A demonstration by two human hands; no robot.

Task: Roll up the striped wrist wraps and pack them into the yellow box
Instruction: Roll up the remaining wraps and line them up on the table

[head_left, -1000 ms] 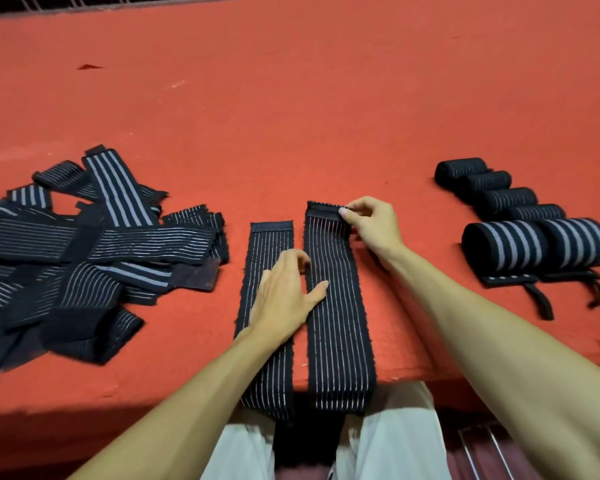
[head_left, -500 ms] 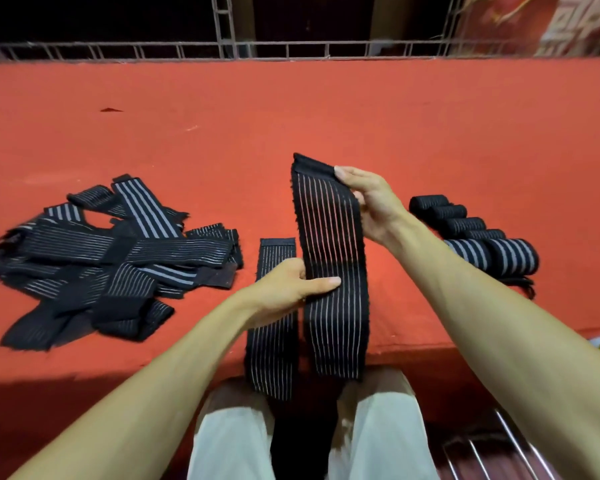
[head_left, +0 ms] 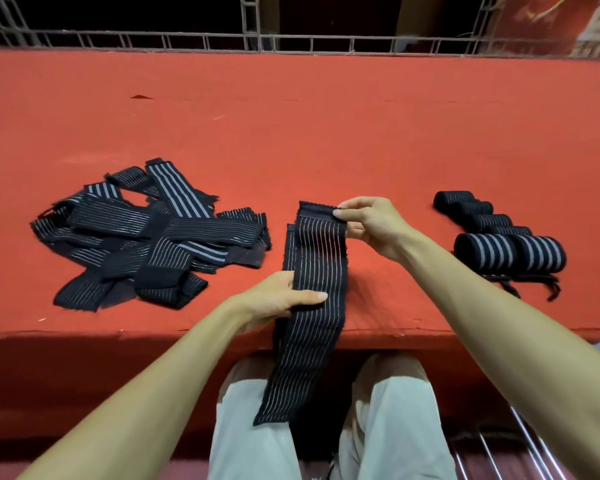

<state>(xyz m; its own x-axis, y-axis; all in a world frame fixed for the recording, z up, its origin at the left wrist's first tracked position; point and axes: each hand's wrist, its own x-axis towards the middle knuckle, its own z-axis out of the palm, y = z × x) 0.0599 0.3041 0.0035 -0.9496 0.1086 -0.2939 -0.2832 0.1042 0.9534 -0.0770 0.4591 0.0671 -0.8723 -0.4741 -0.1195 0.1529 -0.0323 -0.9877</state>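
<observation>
One big red surface [head_left: 326, 133] takes up most of the view, with a metal railing [head_left: 291, 43] along its far edge. On the left side sits a messy pile of flat wraps [head_left: 146, 237], black with pale stripes, all overlapping each other. Over on the right, well apart from that, is a row of rolled wraps [head_left: 499, 244] lying side by side, the two nearest ones fatter than the rest. Between the two groups is the long striped wrap [head_left: 312, 306] being handled: top end held up over the surface, bottom end hanging past the near edge over the person's light trousers [head_left: 257, 427]. Another flat wrap [head_left: 289, 244] peeks out just behind its left edge. Left hand [head_left: 278, 299] grips the middle, thumb across the front. Right hand [head_left: 374, 223] pinches the top corner with its fingers [head_left: 347, 213]
</observation>
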